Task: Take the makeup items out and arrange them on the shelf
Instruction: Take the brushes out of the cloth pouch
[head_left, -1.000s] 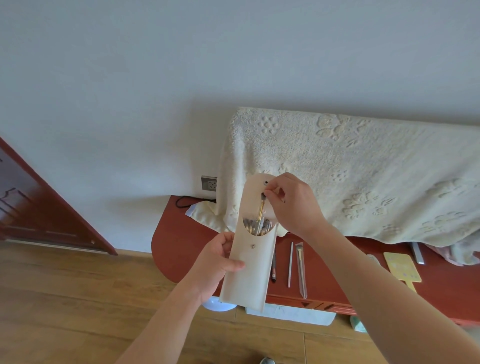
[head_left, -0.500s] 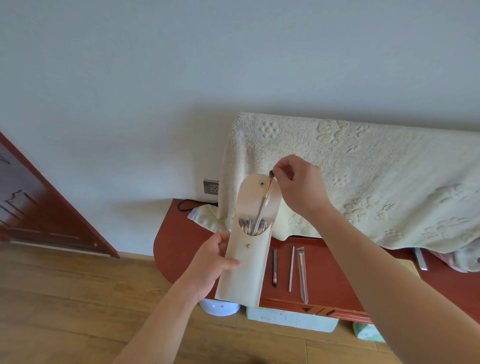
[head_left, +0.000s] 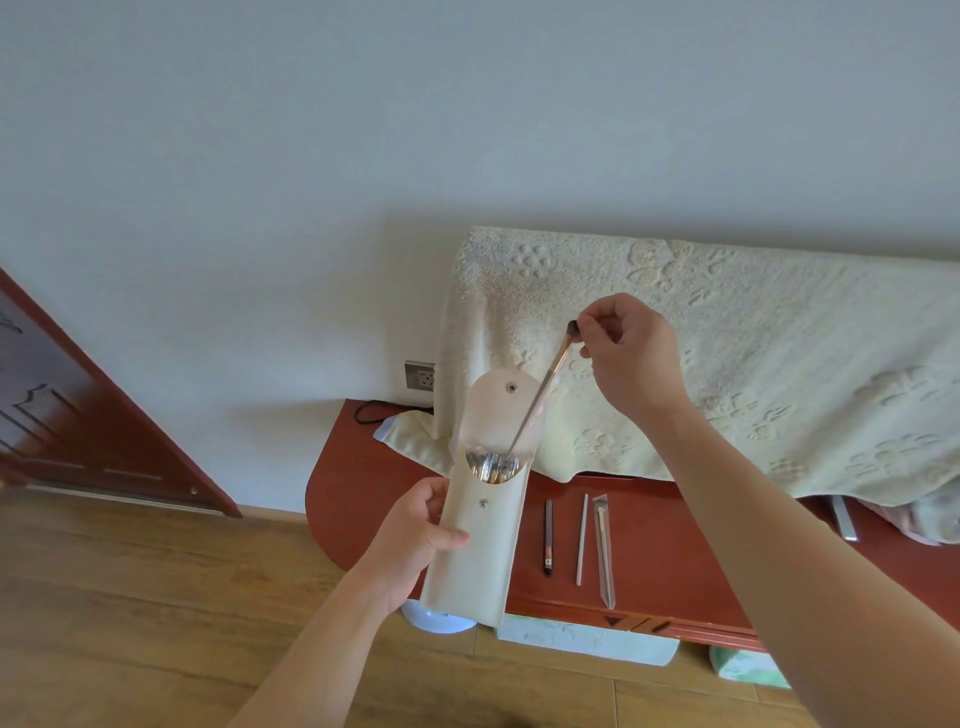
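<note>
The red wooden shelf (head_left: 675, 571) runs below the wall. Before it, our left hand (head_left: 415, 535) grips the cream brush pouch (head_left: 478, 545) upright, thumb across its front and fingers curled behind. Our right hand (head_left: 628, 353) pinches the dark upper end of a makeup brush (head_left: 540, 395) between thumb and fingertips. The handle slants down, and only its tip reaches the pouch mouth. Half a second ago more of the handle sat inside. A dark pencil (head_left: 548, 538), a pale stick (head_left: 582, 540) and a wrapped brush (head_left: 602, 551) lie side by side on the shelf.
</note>
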